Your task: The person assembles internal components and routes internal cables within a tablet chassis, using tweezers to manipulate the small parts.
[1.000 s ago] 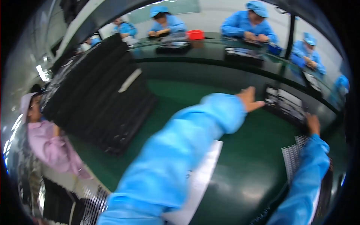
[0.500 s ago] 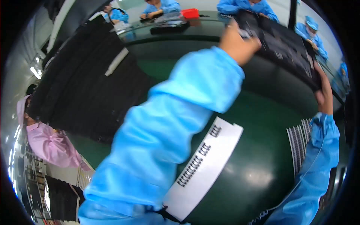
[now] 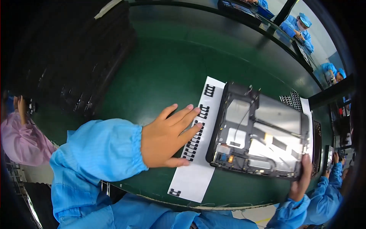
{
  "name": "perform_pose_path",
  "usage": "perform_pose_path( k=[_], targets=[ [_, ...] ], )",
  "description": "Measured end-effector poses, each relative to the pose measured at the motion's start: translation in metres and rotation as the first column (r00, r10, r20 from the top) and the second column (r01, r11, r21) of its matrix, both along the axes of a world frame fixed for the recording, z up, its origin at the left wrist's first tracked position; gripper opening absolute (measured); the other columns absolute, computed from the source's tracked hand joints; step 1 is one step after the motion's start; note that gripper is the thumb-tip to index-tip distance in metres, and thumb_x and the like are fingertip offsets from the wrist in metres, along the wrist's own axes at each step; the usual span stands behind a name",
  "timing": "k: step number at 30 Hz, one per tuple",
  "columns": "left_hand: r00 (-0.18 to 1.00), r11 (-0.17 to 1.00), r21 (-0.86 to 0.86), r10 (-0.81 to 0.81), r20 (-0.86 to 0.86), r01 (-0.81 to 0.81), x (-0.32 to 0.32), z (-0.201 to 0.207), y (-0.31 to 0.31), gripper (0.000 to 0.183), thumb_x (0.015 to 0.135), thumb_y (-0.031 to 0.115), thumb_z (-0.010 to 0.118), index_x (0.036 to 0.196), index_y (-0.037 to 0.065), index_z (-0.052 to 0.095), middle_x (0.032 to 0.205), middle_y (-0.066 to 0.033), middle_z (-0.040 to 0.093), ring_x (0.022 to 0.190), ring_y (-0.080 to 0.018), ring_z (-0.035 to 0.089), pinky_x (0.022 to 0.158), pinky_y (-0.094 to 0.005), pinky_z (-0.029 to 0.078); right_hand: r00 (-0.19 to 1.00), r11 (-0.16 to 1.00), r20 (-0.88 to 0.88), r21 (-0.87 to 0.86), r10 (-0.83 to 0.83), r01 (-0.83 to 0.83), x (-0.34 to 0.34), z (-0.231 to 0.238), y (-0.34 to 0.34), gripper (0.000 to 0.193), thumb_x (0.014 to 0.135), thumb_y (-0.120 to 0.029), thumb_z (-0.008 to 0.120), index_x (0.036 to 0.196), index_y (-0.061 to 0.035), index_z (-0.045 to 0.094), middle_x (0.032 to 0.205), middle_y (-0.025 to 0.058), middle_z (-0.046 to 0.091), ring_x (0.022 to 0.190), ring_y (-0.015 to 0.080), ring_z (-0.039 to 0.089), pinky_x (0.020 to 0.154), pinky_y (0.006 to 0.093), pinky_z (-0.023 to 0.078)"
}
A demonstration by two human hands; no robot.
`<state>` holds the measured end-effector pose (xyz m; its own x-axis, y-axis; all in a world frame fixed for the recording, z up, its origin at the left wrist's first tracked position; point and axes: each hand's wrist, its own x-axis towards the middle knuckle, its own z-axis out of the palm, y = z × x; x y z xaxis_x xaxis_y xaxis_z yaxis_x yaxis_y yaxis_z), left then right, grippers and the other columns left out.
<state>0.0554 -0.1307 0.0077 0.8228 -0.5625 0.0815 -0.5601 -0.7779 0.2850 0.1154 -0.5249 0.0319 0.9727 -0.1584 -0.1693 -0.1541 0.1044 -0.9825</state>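
A black-framed device housing point(image 3: 280, 114) with silver metal plates, cables and small boards lies on the right side of the table, its inside facing up. My right hand point(image 3: 302, 179) grips its lower right corner. The housing's left edge overlaps a long white backing sheet point(image 3: 192, 177), which carries a row of small black clip-shaped pieces point(image 3: 193, 141). My left hand point(image 3: 167, 137) is above that sheet, fingers spread and nothing in them. Its fingertips are close to the black pieces; whether they touch cannot be made out.
A tall stack of black panels point(image 3: 57, 57) stands at the left of the green table point(image 3: 167, 65), a white strip point(image 3: 108, 9) on top. More sheets of black pieces point(image 3: 291, 100) lie beyond the housing. Co-workers in blue point(image 3: 295, 28) sit across; a person in pink point(image 3: 24, 131) is at the left.
The housing has come from the far side, where both hands held it raised, down and nearer onto the table. My left hand has let go and moved to the white sheet.
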Motion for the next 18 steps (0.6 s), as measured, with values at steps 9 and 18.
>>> perform_pose_path(
  k=[9,18],
  targets=[
    [0.998,0.999,-0.050,-0.007,0.063,0.010,-0.006,0.005,0.003,0.071,0.065,0.043,0.065,0.111,-0.006,0.044,0.120,-0.0285,0.036,0.113,-0.0387,0.036,0.093,-0.0493,0.026,0.863,0.161,0.253,-0.966,0.437,0.202,-0.002,-0.004,0.034,0.022,0.081,-0.012,0.053,0.096,0.0042,0.051,0.087,0.0126,0.054,0.083,0.0237,0.052,0.078,0.0296,0.039],
    [0.979,0.984,-0.167,-0.030,0.201,0.065,0.032,-0.016,0.005,0.052,0.067,0.021,0.065,0.108,-0.006,0.048,0.119,-0.0213,0.043,0.112,-0.0341,0.041,0.093,-0.0428,0.034,0.557,0.388,0.281,-0.918,0.782,-0.082,0.036,0.020,0.203,0.007,0.067,-0.004,0.059,0.073,0.0002,0.060,0.073,0.0123,0.055,0.074,0.0273,0.051,0.069,0.0350,0.039]
  ],
)
